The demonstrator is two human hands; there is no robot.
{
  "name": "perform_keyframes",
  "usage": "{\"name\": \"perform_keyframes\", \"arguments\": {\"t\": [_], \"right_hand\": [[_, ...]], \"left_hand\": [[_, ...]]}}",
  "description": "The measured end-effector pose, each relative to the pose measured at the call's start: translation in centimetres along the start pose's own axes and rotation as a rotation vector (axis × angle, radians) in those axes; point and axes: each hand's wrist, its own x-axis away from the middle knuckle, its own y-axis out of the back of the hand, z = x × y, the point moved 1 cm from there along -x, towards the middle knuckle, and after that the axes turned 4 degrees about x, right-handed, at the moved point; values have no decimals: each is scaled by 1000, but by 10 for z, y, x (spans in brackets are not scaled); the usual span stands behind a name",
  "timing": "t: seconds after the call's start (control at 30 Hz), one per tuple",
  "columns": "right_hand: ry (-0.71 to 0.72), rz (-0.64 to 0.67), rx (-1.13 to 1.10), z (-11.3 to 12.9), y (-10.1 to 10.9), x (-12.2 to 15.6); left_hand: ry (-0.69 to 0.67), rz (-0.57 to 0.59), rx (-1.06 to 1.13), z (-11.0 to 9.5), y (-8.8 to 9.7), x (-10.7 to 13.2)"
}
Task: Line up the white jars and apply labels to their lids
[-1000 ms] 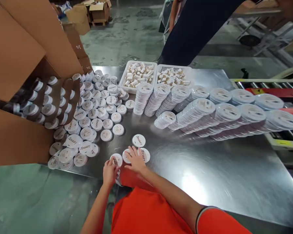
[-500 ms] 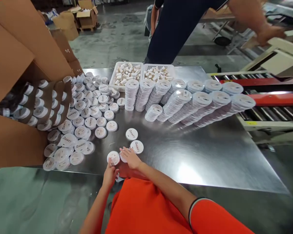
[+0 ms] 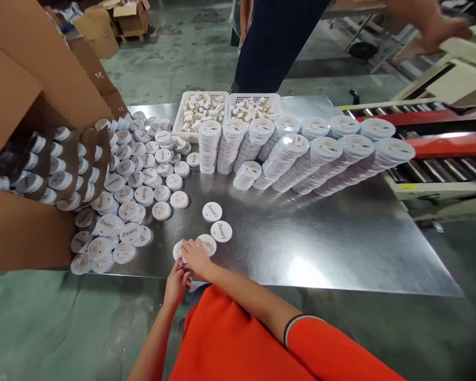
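Note:
A white round jar (image 3: 177,250) lies near the table's front edge, partly covered by my hands. My right hand (image 3: 196,257) rests flat across its lid, fingers stretched out. At its near rim, the index finger of my left hand (image 3: 176,284) touches the jar; the other fingers are curled by something pale that I cannot make out. Just right of them is another white jar (image 3: 208,245) with a faint label on top. Beyond it lie two jars with "beauty" lettering, a nearer one (image 3: 221,231) and a farther one (image 3: 212,211).
Many loose jars (image 3: 144,195) spread leftward to an open carton (image 3: 27,227) with jars between cardboard dividers. Tall jar stacks (image 3: 285,159) stand at the back of the metal table (image 3: 341,238). Two white baskets (image 3: 177,127) hold small bottles. Another person (image 3: 277,47) stands behind, beside a roller conveyor (image 3: 452,172).
My right hand has moved left from the right-hand jar onto the left one, uncovering the right-hand jar's lid. My left index finger stays at the left jar. The view has shifted slightly.

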Motion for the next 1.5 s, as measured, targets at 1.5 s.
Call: {"name": "perform_keyframes", "arguments": {"t": [1.5], "right_hand": [[-471,-97,-166,-118,11,57]], "left_hand": [[-351,73,-511,-38,5,-12]]}}
